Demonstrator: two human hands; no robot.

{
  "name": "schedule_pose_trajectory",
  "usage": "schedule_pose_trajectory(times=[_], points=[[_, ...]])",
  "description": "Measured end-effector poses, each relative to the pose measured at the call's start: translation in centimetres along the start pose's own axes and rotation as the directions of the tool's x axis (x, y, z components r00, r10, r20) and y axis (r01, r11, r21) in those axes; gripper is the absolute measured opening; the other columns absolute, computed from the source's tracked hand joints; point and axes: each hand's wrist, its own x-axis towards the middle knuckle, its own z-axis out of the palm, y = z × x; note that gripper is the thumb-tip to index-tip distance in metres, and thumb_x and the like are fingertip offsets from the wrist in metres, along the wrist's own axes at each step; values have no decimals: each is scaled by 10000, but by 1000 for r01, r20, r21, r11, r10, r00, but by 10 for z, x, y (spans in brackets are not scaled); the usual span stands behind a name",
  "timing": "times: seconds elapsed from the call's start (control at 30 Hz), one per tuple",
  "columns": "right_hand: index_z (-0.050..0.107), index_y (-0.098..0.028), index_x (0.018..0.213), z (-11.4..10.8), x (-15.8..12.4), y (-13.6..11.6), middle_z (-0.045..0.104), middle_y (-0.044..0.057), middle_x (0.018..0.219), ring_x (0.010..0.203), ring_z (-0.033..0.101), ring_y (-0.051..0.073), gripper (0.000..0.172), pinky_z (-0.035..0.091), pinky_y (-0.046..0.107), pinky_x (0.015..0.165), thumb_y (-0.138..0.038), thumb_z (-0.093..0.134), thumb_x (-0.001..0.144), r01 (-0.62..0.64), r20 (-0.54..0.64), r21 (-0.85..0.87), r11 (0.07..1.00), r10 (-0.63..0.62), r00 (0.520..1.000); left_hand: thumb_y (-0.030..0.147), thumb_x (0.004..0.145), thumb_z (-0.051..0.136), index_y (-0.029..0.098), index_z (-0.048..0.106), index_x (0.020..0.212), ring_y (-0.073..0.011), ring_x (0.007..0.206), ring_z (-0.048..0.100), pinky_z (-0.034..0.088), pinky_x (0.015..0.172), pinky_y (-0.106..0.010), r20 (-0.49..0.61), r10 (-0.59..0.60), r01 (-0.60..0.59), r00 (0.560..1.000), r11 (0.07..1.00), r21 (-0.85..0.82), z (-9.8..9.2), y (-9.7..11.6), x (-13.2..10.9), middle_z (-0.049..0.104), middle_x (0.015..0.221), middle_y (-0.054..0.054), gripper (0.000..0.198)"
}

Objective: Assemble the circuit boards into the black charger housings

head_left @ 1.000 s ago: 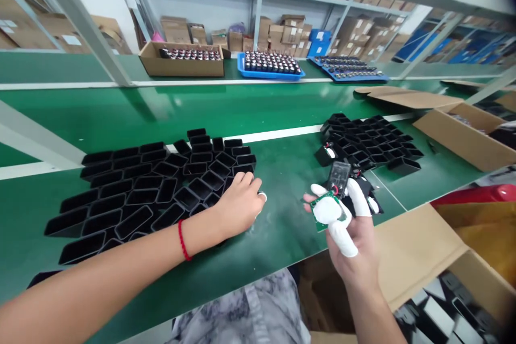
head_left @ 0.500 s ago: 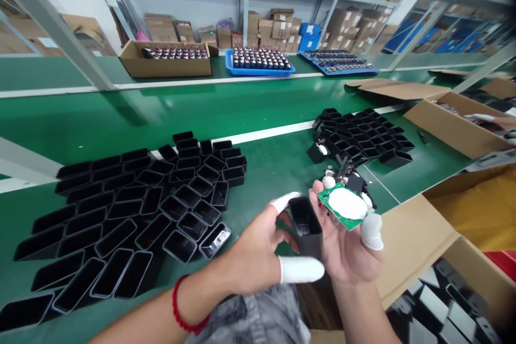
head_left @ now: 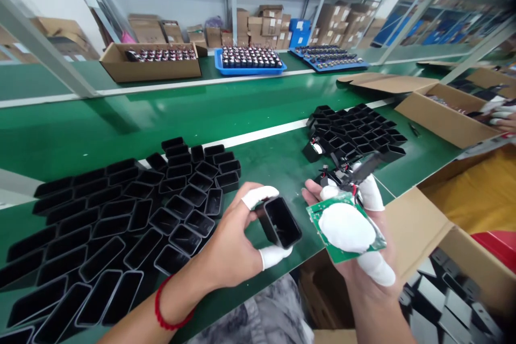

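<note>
My left hand [head_left: 237, 239], with white finger cots and a red wrist cord, pinches an empty black rectangular plastic case [head_left: 279, 222] between thumb and forefinger, its open end facing me. My right hand [head_left: 358, 250], also in finger cots, grips a green circuit board [head_left: 342, 228] with a white round pad on it and wired black parts hanging off its far end. The two hands are close together above the front edge of the green bench [head_left: 258, 113], the case just left of the board.
Many empty black cases [head_left: 121, 215] lie in rows at the left; a smaller group [head_left: 355, 129] sits at the right. Open cardboard boxes [head_left: 439, 110] stand right and below. Blue trays [head_left: 250, 62] and a box of parts line the far bench. Another person's gloved hand [head_left: 502, 115] shows far right.
My left hand took a black case from the rows at the left and brought it beside the board. My right hand turned the board flatter, toward me.
</note>
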Motion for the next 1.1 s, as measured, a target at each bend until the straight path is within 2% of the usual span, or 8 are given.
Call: schedule_pose_trajectory(times=[0.13, 0.27, 0.4, 0.53, 0.6, 0.73, 0.9, 1.1], points=[[407, -324, 1505, 7, -5, 0, 717, 114, 1210, 1197, 653, 375, 885, 488, 655, 1024, -442, 826, 734, -5, -50, -61, 998, 2, 999, 197, 648, 900, 244, 540, 1054, -166, 946, 582, 548, 796, -286, -50, 33, -28, 998, 996, 90, -6, -3, 4, 492, 1075, -16, 545], [419, -312, 1499, 13, -3, 0, 700, 115, 1237, 1173, 664, 373, 871, 497, 648, 1018, -432, 822, 737, -34, -82, -68, 997, 28, 996, 169, 744, 777, 239, 377, 853, -118, 791, 572, 515, 699, -256, -90, -12, 13, 996, 1000, 3, -1, -6, 6, 565, 985, -2, 420], [427, -345, 1486, 16, -2, 0, 714, 95, 1206, 1157, 678, 363, 845, 495, 649, 1025, -381, 835, 747, 0, -95, -82, 997, -8, 995, 195, 850, 646, 276, 291, 979, -155, 830, 654, 566, 701, -306, -80, -45, 36, 996, 994, -106, 8, -10, 3, 601, 1118, -63, 386], [376, -404, 1505, 23, -2, -3, 723, 84, 1191, 1077, 720, 358, 871, 547, 654, 950, -352, 837, 767, 73, -55, -186, 980, -85, 995, 196, 865, 627, 287, 183, 1399, -224, 982, 649, 571, 879, -423, 79, 6, -18, 997, 989, 144, 2, -7, -3, 506, 1247, -121, 701], [384, -417, 1499, 27, -1, -6, 729, 77, 1193, 1054, 731, 358, 867, 561, 656, 929, -320, 842, 769, 118, -4, -203, 972, -122, 993, 208, 888, 619, 296, 144, 1479, -268, 1137, 611, 523, 1000, -464, 173, 17, -47, 985, 985, 169, -5, -6, -4, 428, 1374, -151, 763], [375, -448, 1498, 33, 3, -12, 742, 52, 1183, 1060, 736, 336, 944, 603, 593, 911, -192, 869, 737, 163, 87, -182, 970, -149, 985, 284, 877, 731, 350, 330, 1457, -282, 1309, 517, 459, 1104, -415, 152, 64, -74, 986, 995, 64, -12, -6, -2, 445, 1409, -92, 708], [343, -420, 1521, 32, 5, -16, 743, 75, 1189, 1097, 723, 324, 953, 607, 577, 916, -201, 861, 751, 184, 180, -265, 947, -139, 974, 247, 838, 778, 393, 437, 1420, -215, 1148, 610, 551, 934, -296, 117, 81, -88, 990, 995, 54, -12, -8, 0, 556, 1328, -40, 690], [303, -428, 1533, 28, 1, -10, 722, 69, 1255, 1145, 702, 305, 987, 616, 538, 925, -128, 837, 758, 154, 212, -237, 959, -104, 972, 191, 821, 771, 352, 480, 1402, -242, 1144, 639, 559, 950, -343, 104, 68, -82, 992, 988, 132, -13, -5, 2, 589, 1352, -62, 670]])
